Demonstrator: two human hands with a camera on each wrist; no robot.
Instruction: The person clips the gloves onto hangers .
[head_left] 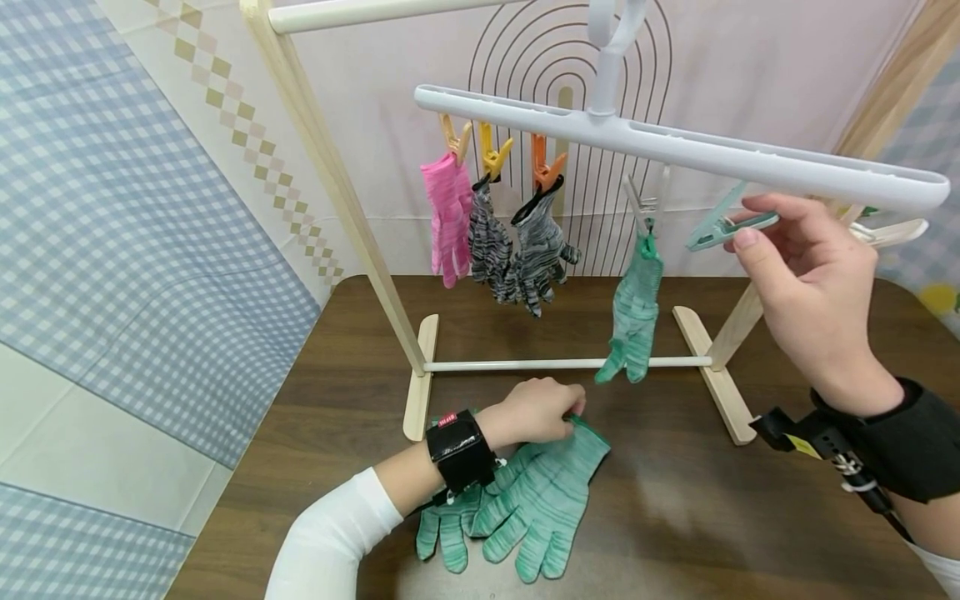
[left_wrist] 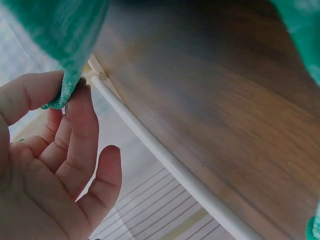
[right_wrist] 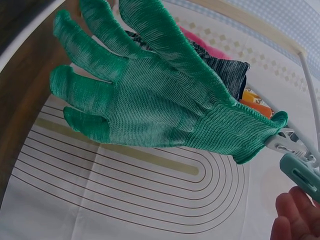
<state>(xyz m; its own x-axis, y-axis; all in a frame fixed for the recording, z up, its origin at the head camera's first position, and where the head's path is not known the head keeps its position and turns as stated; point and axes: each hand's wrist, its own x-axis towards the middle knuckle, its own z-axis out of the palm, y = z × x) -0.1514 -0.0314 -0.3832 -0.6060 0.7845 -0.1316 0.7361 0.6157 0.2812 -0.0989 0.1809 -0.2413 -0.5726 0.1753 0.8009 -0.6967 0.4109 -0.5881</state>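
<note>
My left hand point(head_left: 532, 410) pinches the cuff of a green knit glove point(head_left: 551, 492) low over the table; the left wrist view shows the cuff point(left_wrist: 64, 92) between thumb and finger. Beneath it lies more green glove fabric point(head_left: 450, 533), partly covered. Up at the hanger bar, my right hand point(head_left: 821, 283) holds a teal clothespin point(head_left: 731, 225) between thumb and fingers. To its left, another green glove point(head_left: 635, 304) hangs from a pale clothespin point(head_left: 640, 204). That hanging glove point(right_wrist: 155, 95) fills much of the right wrist view, beside the teal clothespin point(right_wrist: 300, 175).
A white hanger bar point(head_left: 675, 143) hangs in a wooden rack point(head_left: 352, 208) with a low white crossbar point(head_left: 517, 365). A pink glove point(head_left: 447, 217) and grey-black gloves point(head_left: 536, 242) hang at its left. Another pale clothespin point(head_left: 896, 233) is at the far right.
</note>
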